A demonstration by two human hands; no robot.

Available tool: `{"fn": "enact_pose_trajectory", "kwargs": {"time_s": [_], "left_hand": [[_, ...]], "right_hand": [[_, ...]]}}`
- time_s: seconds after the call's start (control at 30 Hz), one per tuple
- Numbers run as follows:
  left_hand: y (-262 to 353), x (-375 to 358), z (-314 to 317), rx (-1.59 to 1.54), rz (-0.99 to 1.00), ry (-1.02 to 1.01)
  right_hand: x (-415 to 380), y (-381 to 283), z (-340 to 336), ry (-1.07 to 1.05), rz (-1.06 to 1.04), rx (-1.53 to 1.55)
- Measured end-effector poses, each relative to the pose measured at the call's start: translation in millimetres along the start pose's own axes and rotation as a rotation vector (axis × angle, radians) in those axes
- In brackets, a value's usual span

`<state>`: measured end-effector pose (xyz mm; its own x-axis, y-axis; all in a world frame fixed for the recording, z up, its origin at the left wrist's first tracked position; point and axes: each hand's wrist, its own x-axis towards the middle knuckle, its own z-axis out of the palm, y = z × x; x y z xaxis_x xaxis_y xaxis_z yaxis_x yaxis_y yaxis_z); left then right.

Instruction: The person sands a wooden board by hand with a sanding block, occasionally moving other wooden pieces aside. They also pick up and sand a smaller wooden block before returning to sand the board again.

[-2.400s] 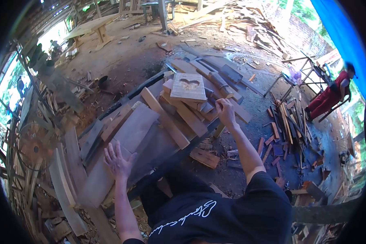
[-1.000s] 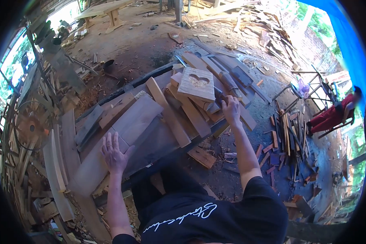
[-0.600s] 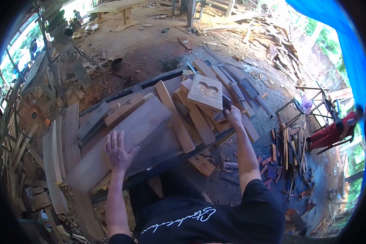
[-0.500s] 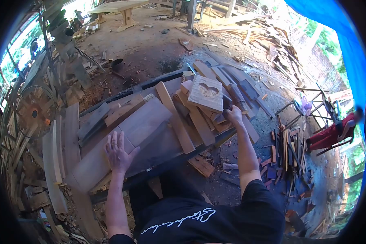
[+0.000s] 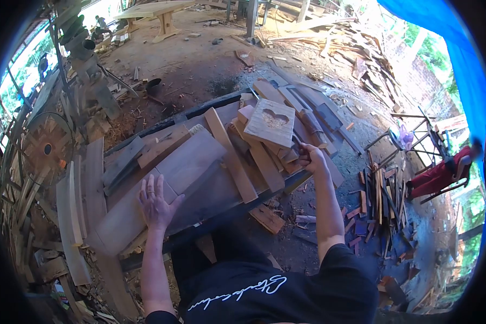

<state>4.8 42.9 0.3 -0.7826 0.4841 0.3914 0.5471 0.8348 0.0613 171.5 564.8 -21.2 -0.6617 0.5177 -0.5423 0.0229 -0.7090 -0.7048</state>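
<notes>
My left hand (image 5: pixel 156 206) lies flat with spread fingers on a wide, smooth board (image 5: pixel 191 159) that slants across the workbench. A thin line crosses the board just beyond my fingertips. My right hand (image 5: pixel 312 159) is closed at the right end of the bench, beside stacked wood offcuts. Its fingers pinch something small that I cannot make out. Just left of that hand, a square wooden block with a heart-shaped hollow (image 5: pixel 255 128) rests tilted on the stack; light shavings lie in the hollow.
A narrow plank (image 5: pixel 229 154) lies across the bench beside the wide board. Scrap wood (image 5: pixel 386 208) is piled on the floor to the right. A person in red (image 5: pixel 440 175) sits at the far right. A wooden table (image 5: pixel 156 11) stands at the back.
My right hand has drawn back slightly towards me from the dark piece beside the heart block, and its fingers have turned. My left hand stays on the board.
</notes>
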Motion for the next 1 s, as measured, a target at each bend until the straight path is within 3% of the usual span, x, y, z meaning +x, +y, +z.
{"fn": "enact_pose_trajectory", "kwargs": {"time_s": [0.03,0.1,0.13,0.2,0.23,0.27,0.33,0.47,0.57,0.63,0.67,0.73,0.77,0.83,0.93,1.0], "left_hand": [[0,0,0,-0.017,-0.01,-0.009],[-1,1,1,-0.033,-0.023,-0.017],[-1,1,1,-0.033,-0.018,-0.011],[0,0,0,-0.037,-0.008,-0.008],[0,0,-1,-0.031,-0.015,-0.017],[0,1,-1,-0.025,-0.024,-0.026],[0,1,0,-0.03,-0.02,-0.015],[-1,0,1,-0.043,-0.013,0.006],[0,1,-2,-0.05,-0.015,0.001],[4,6,-6,-0.083,-0.006,0.004],[2,4,-8,-0.11,0.002,0.005],[-6,2,2,-0.142,0.004,0.053],[-10,2,2,-0.174,-0.047,0.017],[-19,7,7,-0.196,-0.114,-0.014],[-34,24,20,-0.316,-0.237,-0.019],[-44,43,21,-0.23,-0.381,-0.245]], "right_hand": [[-6,2,1,0.002,-0.002,0.0],[-19,10,11,0.203,-0.447,-0.581],[-23,14,14,0.204,-0.446,-0.582],[-34,20,21,0.59,-1.043,-1.255],[-52,16,33,0.589,-0.906,-1.237],[-50,17,29,0.592,-0.91,-1.237],[-47,24,21,0.682,-1.069,-1.299],[-54,27,7,0.77,-1.056,-1.347],[-63,24,-4,0.884,-1.248,-1.172],[-78,29,6,0.657,-1.248,-0.908],[-89,37,16,0.59,-1.227,-0.923],[-121,57,40,0.184,-0.706,-0.543],[-134,74,61,0.131,-0.674,-0.556],[-168,118,109,-0.119,-0.537,-0.274],[-195,169,152,-0.38,-0.377,-0.512],[-195,197,166,-0.415,-0.355,-0.784]]}}
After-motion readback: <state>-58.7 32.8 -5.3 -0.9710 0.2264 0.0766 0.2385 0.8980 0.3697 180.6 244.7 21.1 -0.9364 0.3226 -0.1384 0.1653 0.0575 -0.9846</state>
